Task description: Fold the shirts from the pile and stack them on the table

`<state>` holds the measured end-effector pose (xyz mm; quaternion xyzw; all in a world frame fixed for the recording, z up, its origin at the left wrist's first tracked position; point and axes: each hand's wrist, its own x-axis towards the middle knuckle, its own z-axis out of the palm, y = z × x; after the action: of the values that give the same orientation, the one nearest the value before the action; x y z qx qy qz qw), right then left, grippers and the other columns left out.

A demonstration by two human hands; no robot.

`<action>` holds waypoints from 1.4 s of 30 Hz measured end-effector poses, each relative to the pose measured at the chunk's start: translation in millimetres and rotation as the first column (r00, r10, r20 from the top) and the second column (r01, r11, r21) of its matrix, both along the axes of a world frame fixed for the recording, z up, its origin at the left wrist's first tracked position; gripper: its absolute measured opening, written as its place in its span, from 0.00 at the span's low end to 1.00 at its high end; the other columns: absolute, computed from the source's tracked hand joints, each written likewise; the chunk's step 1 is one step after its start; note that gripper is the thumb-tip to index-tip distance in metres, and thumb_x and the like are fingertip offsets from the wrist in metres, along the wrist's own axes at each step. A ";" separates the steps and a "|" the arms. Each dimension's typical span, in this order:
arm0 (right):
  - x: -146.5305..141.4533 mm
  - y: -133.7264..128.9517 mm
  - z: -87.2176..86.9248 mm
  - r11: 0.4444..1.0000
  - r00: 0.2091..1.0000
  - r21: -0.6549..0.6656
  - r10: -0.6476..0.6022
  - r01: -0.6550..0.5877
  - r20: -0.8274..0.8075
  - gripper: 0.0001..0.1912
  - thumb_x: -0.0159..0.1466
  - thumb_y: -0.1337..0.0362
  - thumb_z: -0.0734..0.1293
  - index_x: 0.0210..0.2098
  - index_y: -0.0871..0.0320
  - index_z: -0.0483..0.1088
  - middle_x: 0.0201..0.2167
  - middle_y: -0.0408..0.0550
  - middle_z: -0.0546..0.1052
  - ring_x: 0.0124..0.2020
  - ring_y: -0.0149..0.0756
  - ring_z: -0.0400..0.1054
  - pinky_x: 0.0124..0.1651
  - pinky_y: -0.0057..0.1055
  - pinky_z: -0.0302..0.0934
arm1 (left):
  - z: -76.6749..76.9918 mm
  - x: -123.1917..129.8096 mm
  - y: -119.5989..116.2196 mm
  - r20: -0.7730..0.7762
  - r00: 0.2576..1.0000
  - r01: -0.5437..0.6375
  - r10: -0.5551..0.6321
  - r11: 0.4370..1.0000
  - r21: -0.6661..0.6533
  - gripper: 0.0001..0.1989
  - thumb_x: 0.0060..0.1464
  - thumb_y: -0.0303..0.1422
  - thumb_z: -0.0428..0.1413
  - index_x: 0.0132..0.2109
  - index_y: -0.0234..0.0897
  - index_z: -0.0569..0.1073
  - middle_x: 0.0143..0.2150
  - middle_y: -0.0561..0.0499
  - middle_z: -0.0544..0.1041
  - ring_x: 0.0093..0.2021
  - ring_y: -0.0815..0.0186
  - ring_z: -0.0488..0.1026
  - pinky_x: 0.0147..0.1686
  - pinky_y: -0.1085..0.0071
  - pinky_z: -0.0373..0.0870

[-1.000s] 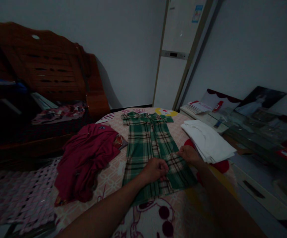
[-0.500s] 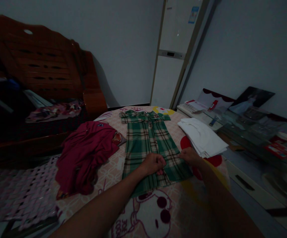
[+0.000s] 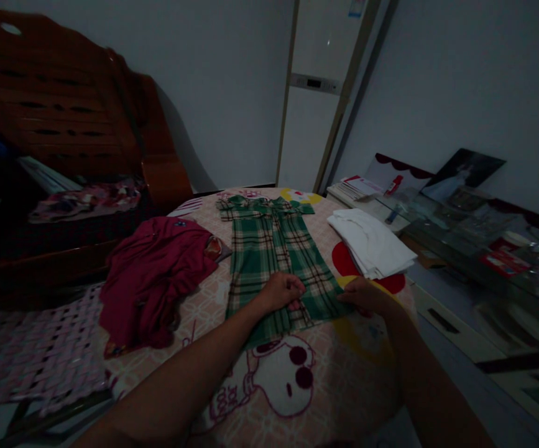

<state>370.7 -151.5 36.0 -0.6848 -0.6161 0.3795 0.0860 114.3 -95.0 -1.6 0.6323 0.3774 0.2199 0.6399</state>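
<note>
Pinching the side edge of the plaid garment (image 3: 253,249) with the right hand (image 3: 365,294), lying flat on the desk (image 3: 344,386) between red garment (image 3: 157,274) and white cloth (image 3: 374,244). Curling the left hand (image 3: 282,291) over its lower front, not showing clearly any grip.
</note>
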 end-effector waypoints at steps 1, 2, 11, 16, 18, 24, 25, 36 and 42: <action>-1.1 -3.7 1.2 0.999 0.999 0.003 -0.032 0.032 -0.031 0.20 0.58 0.54 0.66 0.15 0.56 0.59 0.09 0.37 0.60 0.12 0.25 0.52 0.16 0.25 0.44 | 0.1 -0.1 -0.1 -0.004 1.000 -0.001 0.001 1.000 0.006 0.02 0.50 0.28 0.56 0.34 0.34 0.73 0.17 0.56 0.74 0.18 0.70 0.72 0.20 0.76 0.67; -1.9 -6.9 1.7 0.998 0.997 0.010 -0.058 0.058 -0.059 0.20 0.58 0.54 0.66 0.16 0.55 0.58 0.10 0.37 0.59 0.12 0.25 0.51 0.16 0.24 0.44 | 0.0 -0.2 -0.1 -0.010 1.000 0.003 -0.003 1.000 0.014 0.03 0.51 0.28 0.56 0.34 0.34 0.74 0.17 0.56 0.74 0.18 0.70 0.72 0.20 0.76 0.67; 7.1 -16.9 -16.1 0.990 0.993 0.131 -0.062 0.049 0.096 0.17 0.55 0.59 0.68 0.15 0.57 0.61 0.12 0.37 0.61 0.16 0.26 0.55 0.21 0.25 0.46 | -9.6 1.0 0.8 -0.189 0.982 0.080 -0.028 0.959 0.274 0.04 0.49 0.28 0.55 0.29 0.34 0.73 0.20 0.56 0.73 0.20 0.70 0.73 0.23 0.77 0.65; -5.5 -19.2 -7.3 0.892 0.952 0.446 -0.076 -0.068 0.296 0.09 0.55 0.63 0.70 0.21 0.59 0.69 0.21 0.44 0.72 0.25 0.33 0.66 0.30 0.29 0.56 | -7.5 0.3 -2.8 -0.211 0.977 0.117 -0.040 0.923 0.367 0.07 0.51 0.30 0.57 0.37 0.33 0.77 0.19 0.57 0.73 0.21 0.69 0.72 0.27 0.75 0.67; -16.7 -20.3 -7.2 0.824 0.975 0.557 -0.026 -0.106 0.223 0.06 0.58 0.62 0.68 0.29 0.59 0.73 0.26 0.47 0.76 0.29 0.36 0.69 0.33 0.31 0.61 | -3.0 -1.5 -2.6 -0.170 0.985 0.073 -0.001 0.906 0.416 0.11 0.51 0.31 0.58 0.43 0.34 0.77 0.22 0.55 0.75 0.24 0.68 0.73 0.28 0.75 0.68; -49.4 -19.3 -51.9 0.625 0.907 0.663 0.352 -0.413 0.233 0.21 0.64 0.58 0.65 0.55 0.57 0.72 0.59 0.58 0.70 0.59 0.48 0.65 0.58 0.45 0.61 | 5.6 -23.1 17.9 -0.096 0.942 -0.140 0.322 0.634 0.760 0.11 0.53 0.27 0.56 0.44 0.35 0.78 0.44 0.46 0.79 0.44 0.62 0.75 0.47 0.65 0.71; -51.5 -18.7 -61.4 0.604 0.883 0.649 0.378 -0.463 0.278 0.23 0.64 0.56 0.65 0.57 0.57 0.70 0.61 0.58 0.69 0.61 0.50 0.62 0.60 0.48 0.59 | 2.3 -28.0 22.3 -0.109 0.928 -0.132 0.357 0.587 0.799 0.13 0.53 0.26 0.56 0.46 0.35 0.77 0.48 0.44 0.78 0.50 0.60 0.74 0.52 0.62 0.69; -51.4 -19.7 -92.7 0.560 0.855 0.646 0.340 -0.519 0.392 0.28 0.67 0.51 0.61 0.64 0.49 0.62 0.66 0.52 0.62 0.67 0.49 0.54 0.65 0.52 0.53 | 1.1 -56.4 68.1 -0.420 0.711 -0.004 0.565 0.599 0.800 0.17 0.57 0.31 0.55 0.53 0.33 0.74 0.51 0.42 0.77 0.52 0.59 0.73 0.54 0.64 0.67; -54.1 -23.6 -85.5 0.540 0.855 0.663 0.358 -0.518 0.375 0.27 0.67 0.53 0.61 0.64 0.49 0.62 0.65 0.51 0.64 0.66 0.49 0.55 0.64 0.53 0.54 | 24.9 -104.6 128.6 -0.517 0.386 -0.175 0.764 0.611 0.772 0.15 0.60 0.29 0.48 0.45 0.30 0.78 0.44 0.39 0.80 0.47 0.58 0.75 0.46 0.69 0.68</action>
<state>316.5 -175.1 -49.6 -0.4446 -0.8726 0.0341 0.1993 9.7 33.6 23.3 0.6765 0.7092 0.1921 0.0492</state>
